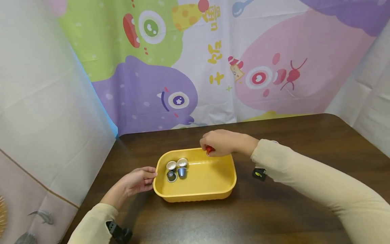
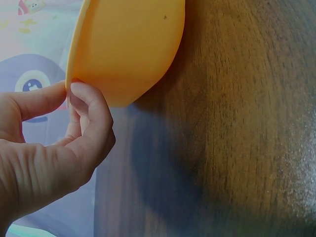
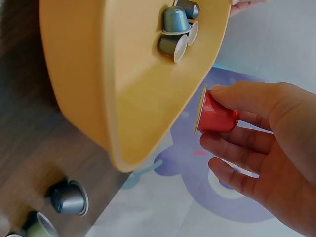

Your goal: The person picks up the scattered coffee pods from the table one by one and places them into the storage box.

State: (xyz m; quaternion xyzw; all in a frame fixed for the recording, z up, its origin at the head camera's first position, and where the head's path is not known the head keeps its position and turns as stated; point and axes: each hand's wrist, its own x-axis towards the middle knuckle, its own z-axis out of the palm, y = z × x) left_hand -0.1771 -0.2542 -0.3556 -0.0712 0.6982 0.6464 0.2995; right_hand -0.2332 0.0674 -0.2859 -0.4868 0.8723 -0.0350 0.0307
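A yellow tray (image 1: 207, 176) stands on the dark wooden table. My left hand (image 1: 141, 181) pinches its left rim between thumb and fingers, as the left wrist view shows up close. Over the tray's far right part, my right hand (image 1: 223, 143) holds a red coffee capsule (image 3: 217, 114) between thumb and fingertips, its flat rim turned toward the tray. Inside the tray at the left lie several capsules: a blue capsule (image 1: 182, 172), a dark capsule (image 1: 171, 175) and silver-lidded ones, among them a capsule (image 1: 172, 165) with its lid facing up.
Outside the tray in the right wrist view, a dark capsule (image 3: 68, 197) and a green capsule (image 3: 40, 227) lie on the table (image 1: 274, 210). Behind the table hangs a cartoon-print curtain (image 1: 213, 101), with pale cloth at both sides.
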